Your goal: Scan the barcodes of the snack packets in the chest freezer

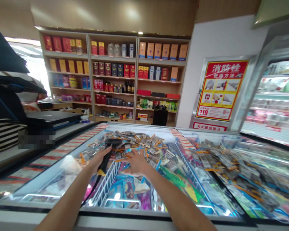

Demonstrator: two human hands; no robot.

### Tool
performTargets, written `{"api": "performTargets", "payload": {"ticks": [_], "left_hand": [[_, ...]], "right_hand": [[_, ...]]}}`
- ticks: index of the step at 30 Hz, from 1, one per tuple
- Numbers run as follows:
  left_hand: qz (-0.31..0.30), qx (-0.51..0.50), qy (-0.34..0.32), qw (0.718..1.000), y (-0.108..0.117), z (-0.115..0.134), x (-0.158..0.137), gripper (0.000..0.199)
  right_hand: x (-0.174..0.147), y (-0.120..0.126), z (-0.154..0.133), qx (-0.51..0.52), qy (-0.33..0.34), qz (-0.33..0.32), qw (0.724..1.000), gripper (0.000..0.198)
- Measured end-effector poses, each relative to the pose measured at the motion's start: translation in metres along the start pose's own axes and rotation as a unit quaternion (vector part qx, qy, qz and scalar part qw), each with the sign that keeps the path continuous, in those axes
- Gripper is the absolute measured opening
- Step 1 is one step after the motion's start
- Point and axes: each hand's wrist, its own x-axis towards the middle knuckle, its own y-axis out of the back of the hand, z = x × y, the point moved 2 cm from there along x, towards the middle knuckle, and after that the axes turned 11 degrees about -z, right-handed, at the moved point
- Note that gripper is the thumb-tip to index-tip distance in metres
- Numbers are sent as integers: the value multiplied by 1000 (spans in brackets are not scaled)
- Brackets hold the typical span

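My left hand [98,161] is wrapped round the handle of a black barcode scanner [113,142] with a yellow part low on its grip. A dark cable [93,190] runs from the scanner down toward the front edge. My right hand [137,163] lies spread with fingers apart at the near side of a pile of small flat grey pieces [149,141] with orange and blue edges. I cannot tell whether these are tags or packets. The pile rests on the glass top of a chest freezer [86,221], and the scanner's head points over it.
Under the glass are white wire baskets [110,176] with colourful bags. A second pile of the flat pieces [231,163] lies to the right. On the left counter sits a dark flat device [53,118]. Shelves of boxed bottles [114,70] and a red poster [221,86] stand behind.
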Motion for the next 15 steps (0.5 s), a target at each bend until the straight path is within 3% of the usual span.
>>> {"api": "performTargets", "payload": {"ticks": [6,10,12,15], "left_hand": [[-66,18,-5,998,-53,-8,12,36],[-89,13,0,996,-89,-7,13,30],[-96,9,-5,995,-103,-3,12,28],[-116,30,-12,993,-118,6,8,29]], "right_hand": [[-37,4,45,-3,-5,27,1000,47],[-61,14,62,19,24,125,992,33],[-77,22,79,25,-18,195,980,26],[-114,28,120,-11,-180,237,955,25]]}}
